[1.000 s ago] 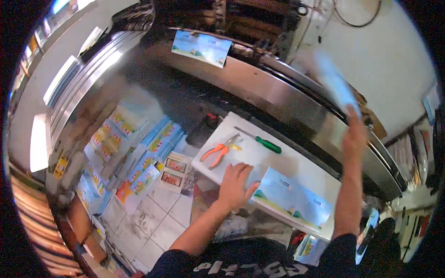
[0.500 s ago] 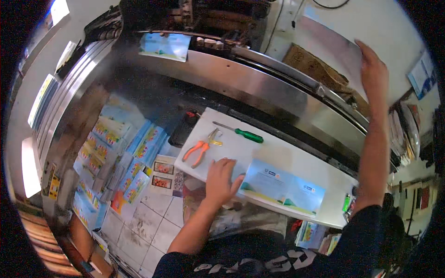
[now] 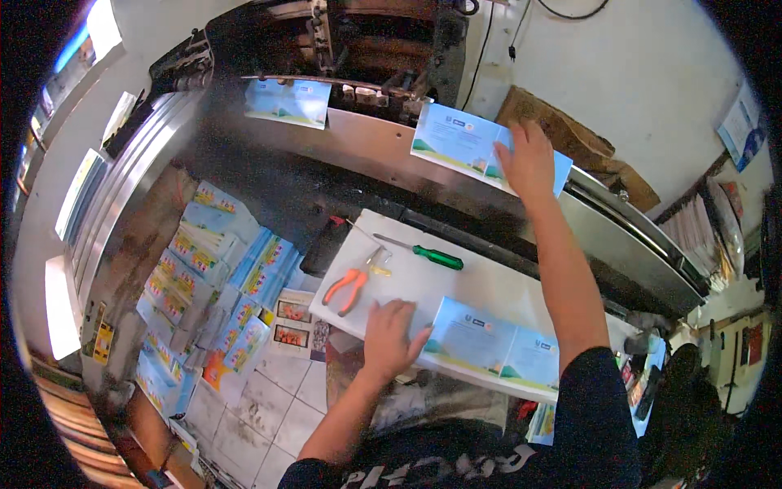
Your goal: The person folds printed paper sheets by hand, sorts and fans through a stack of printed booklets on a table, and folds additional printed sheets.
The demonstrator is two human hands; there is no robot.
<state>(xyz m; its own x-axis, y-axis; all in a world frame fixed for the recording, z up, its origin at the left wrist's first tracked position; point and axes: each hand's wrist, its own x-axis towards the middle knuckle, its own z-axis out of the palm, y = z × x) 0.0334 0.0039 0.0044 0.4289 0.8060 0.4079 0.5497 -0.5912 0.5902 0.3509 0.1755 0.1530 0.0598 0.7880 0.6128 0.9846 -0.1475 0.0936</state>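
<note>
My left hand (image 3: 389,342) rests at the near edge of a white board (image 3: 489,281), thumb spread away from the fingers and nothing in it. Its thumb reaches the left edge of a light blue printed sheet (image 3: 472,338) lying on the board. Farther off, my right hand (image 3: 528,159) lies over another blue printed sheet (image 3: 452,143) at the machine's metal ledge, fingers stretched across its face. Beyond my left hand are orange-handled pliers (image 3: 346,292) and a green-handled screwdriver (image 3: 437,257).
A similar blue sheet (image 3: 289,102) hangs on the dark machine (image 3: 358,49) at the far left. Stacks of printed cards (image 3: 195,261) stand at left above the tiled floor (image 3: 277,407). Torn brown cardboard (image 3: 558,122) leans behind the metal ledge, beside the pale wall.
My right hand has swung left and down from beside the wall, bringing a sheet onto the metal ledge. My left hand has stayed in nearly the same place on the board.
</note>
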